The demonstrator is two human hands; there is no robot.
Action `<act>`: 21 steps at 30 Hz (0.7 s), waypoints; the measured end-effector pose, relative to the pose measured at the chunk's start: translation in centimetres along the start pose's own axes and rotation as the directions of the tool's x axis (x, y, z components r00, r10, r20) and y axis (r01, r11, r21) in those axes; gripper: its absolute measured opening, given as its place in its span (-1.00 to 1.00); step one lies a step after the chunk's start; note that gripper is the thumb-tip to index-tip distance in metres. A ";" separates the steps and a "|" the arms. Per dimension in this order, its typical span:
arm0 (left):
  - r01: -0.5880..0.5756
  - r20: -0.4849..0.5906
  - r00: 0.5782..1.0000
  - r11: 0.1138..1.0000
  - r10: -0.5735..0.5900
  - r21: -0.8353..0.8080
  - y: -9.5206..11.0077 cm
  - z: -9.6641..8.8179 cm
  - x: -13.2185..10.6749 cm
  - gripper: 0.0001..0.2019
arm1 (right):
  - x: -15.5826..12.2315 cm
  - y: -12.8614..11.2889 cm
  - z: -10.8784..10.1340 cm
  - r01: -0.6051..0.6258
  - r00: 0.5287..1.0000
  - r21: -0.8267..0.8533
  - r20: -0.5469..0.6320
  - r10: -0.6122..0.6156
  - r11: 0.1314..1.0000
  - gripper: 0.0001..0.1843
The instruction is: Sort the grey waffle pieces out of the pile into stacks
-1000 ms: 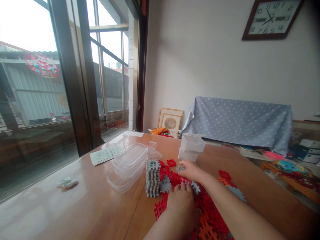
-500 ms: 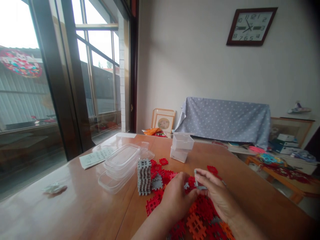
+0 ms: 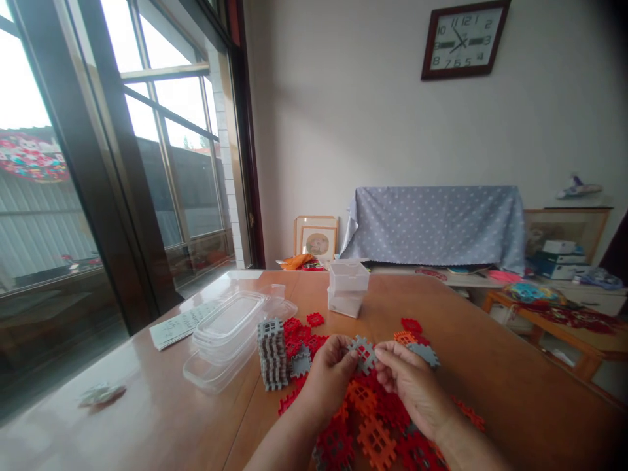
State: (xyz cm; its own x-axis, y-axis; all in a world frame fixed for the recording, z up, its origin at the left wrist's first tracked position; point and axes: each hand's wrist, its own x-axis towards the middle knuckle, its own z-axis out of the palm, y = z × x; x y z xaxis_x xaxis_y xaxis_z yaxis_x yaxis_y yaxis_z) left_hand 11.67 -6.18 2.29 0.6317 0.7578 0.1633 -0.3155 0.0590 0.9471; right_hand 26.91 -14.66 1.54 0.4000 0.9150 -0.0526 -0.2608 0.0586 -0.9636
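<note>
Between my two hands is a grey interlocking plastic square (image 3: 363, 354) with notched edges and window-like openings, tilted so its face shows. My left hand (image 3: 330, 374) pinches its left side between thumb and fingers. At its right edge, the closed fingertips of my right hand (image 3: 405, 378) grip it too. Under and around the hands lies a loose pile of red and orange squares (image 3: 377, 442). A tall stack of grey squares (image 3: 273, 356) stands left of my left hand. Just beyond my right hand lies another grey square (image 3: 424, 354).
Clear plastic lids (image 3: 228, 324) lie left of the stack, near a sheet of paper with writing (image 3: 177, 327). Two translucent boxes (image 3: 347, 291) are stacked farther back. A small crumpled packet (image 3: 102, 394) lies on the wooden table (image 3: 196, 432) at the left.
The grey square held upright at my right hand is gone from there; a grey square now faces me between both hands. Grey and orange squares now show beyond my right hand. The view has shifted.
</note>
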 end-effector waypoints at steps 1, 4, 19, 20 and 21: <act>0.000 -0.019 1.000 1.000 0.000 -0.011 0.2 0.1 0.0 -0.54 | -0.1 0.0 0.0 -0.010 1.000 0.023 0.014 0.010 1.000 -0.75; -0.024 -0.077 0.997 1.000 0.024 -0.007 0.5 0.2 -0.1 -0.54 | -0.4 -0.1 0.1 -0.019 0.999 0.065 0.033 0.017 0.998 -0.76; -0.292 0.088 0.918 0.510 0.386 0.809 1.1 -0.8 -1.3 -0.53 | -0.5 -0.5 0.5 0.006 0.999 0.152 -0.042 0.001 0.988 -0.74; -0.293 0.095 0.917 0.492 0.387 0.820 1.1 -0.7 -1.3 -0.55 | -0.5 -0.5 0.5 0.009 0.999 0.155 -0.042 -0.002 0.988 -0.74; -0.294 0.103 0.916 0.478 0.387 0.828 1.2 -0.6 -1.4 -0.56 | -0.6 -0.5 0.6 0.010 0.999 0.158 -0.041 -0.004 0.987 -0.75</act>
State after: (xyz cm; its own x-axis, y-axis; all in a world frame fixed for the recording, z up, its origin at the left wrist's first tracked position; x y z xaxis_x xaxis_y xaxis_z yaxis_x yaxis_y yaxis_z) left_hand 9.98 -6.76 3.00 0.5295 0.6506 0.5445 0.2494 -0.7328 0.6331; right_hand 26.33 -14.98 2.17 0.4369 0.8975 -0.0600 -0.3925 0.1302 -0.9105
